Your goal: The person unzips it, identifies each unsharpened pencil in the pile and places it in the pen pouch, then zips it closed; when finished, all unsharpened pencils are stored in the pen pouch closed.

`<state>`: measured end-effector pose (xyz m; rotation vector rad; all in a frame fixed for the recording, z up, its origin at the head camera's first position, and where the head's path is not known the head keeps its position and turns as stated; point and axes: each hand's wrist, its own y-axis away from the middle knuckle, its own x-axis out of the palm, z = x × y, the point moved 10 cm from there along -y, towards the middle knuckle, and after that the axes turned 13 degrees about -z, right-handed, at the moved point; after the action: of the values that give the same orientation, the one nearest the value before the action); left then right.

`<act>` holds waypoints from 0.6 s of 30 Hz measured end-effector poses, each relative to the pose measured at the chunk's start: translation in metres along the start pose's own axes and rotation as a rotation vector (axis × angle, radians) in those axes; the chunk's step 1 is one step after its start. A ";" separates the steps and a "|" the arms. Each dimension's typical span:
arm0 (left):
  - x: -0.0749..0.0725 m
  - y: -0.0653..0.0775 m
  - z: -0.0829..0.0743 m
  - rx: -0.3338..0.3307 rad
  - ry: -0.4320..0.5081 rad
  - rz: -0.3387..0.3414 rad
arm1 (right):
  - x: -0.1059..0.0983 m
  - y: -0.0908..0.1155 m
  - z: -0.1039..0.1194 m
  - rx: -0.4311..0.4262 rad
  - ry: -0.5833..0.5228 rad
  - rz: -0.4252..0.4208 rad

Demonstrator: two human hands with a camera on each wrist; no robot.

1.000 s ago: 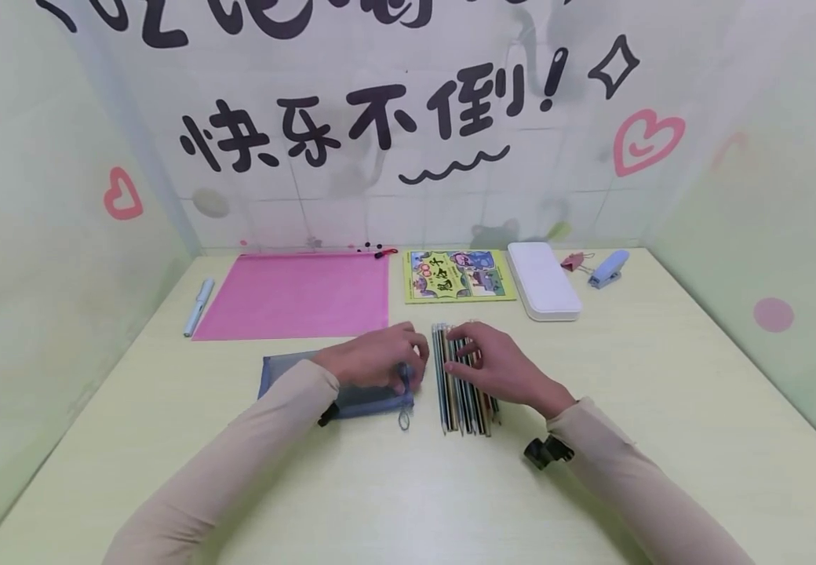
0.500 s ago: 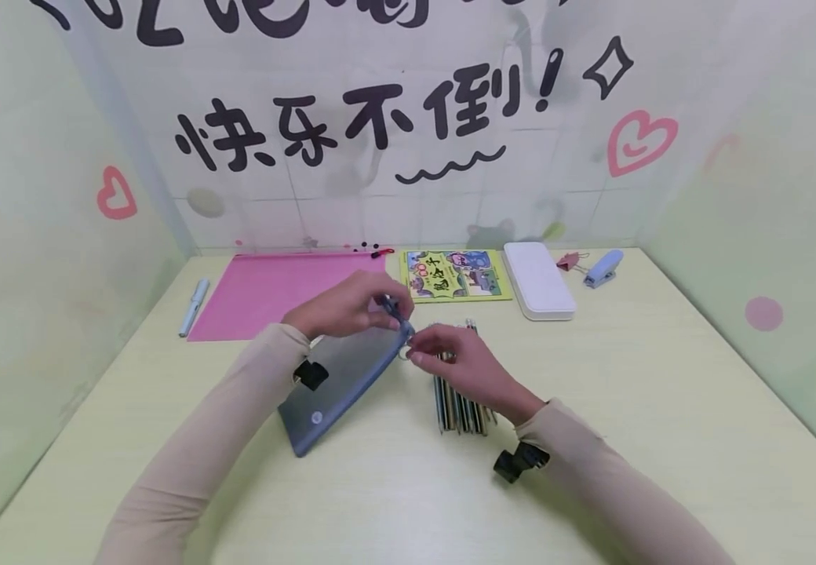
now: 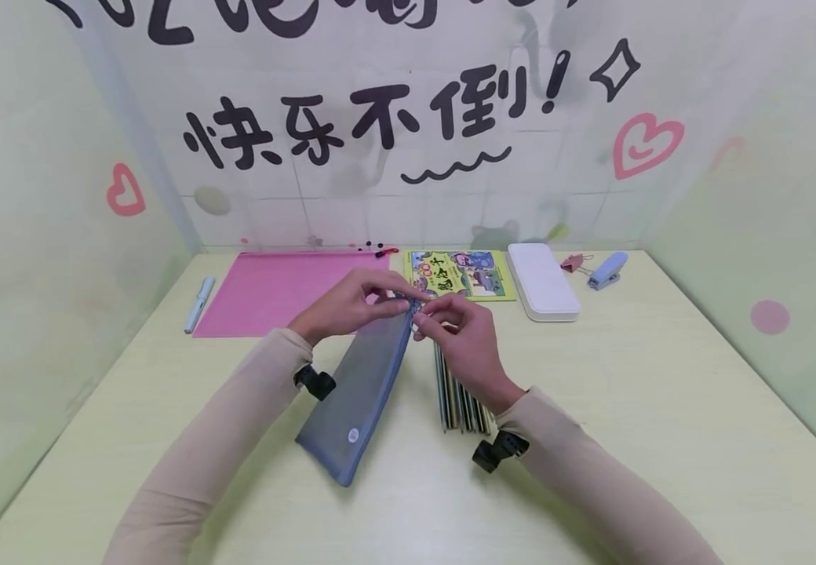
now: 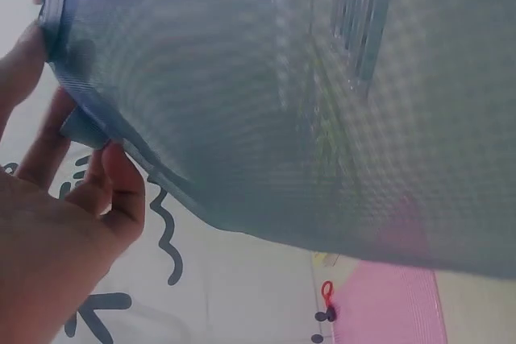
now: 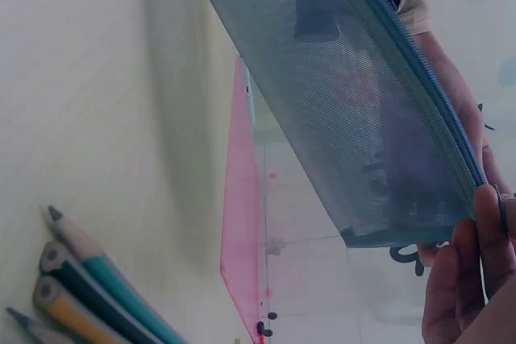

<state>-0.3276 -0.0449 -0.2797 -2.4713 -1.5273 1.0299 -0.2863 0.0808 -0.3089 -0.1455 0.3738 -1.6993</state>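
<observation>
A blue mesh zip pouch (image 3: 369, 384) hangs tilted above the table, its lower corner toward me. My left hand (image 3: 351, 304) pinches the pouch's upper end; the left wrist view shows thumb and fingers (image 4: 121, 187) at its edge. At the same end of the zip, my right hand (image 3: 468, 341) pinches with thumb and forefinger, apparently on the zip's pull, which the fingers mostly hide. In the right wrist view the zip (image 5: 419, 78) runs along the pouch's edge and looks closed. Below my right hand lies a row of pencils (image 3: 456, 404), partly covered by it.
A pink zip folder (image 3: 288, 290) lies at the back left beside a light blue pen (image 3: 199, 304). Along the back stand a yellow comic-style booklet (image 3: 460, 275), a white case (image 3: 544, 281), a reddish binder clip (image 3: 573, 263) and a blue stapler (image 3: 608, 270).
My left hand has lifted the pouch off the table and turned it steeper. The right hand has moved from over the pencils to the pouch's zip end.
</observation>
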 end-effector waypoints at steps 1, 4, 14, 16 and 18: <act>0.000 0.000 -0.001 0.001 0.012 -0.003 | -0.001 0.000 0.001 -0.002 -0.011 -0.010; -0.002 -0.001 0.000 -0.015 0.031 -0.030 | -0.001 -0.001 0.003 -0.003 -0.044 -0.022; -0.008 -0.001 0.001 -0.004 0.070 -0.089 | -0.001 0.002 0.002 0.047 -0.113 -0.035; -0.007 -0.001 0.000 -0.002 0.073 -0.083 | -0.001 0.003 0.000 0.061 -0.111 -0.032; -0.008 0.000 0.001 -0.005 0.067 -0.086 | -0.001 0.004 -0.002 0.071 -0.115 -0.023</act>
<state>-0.3308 -0.0516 -0.2758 -2.3947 -1.6022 0.9215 -0.2828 0.0813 -0.3121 -0.1950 0.2260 -1.7156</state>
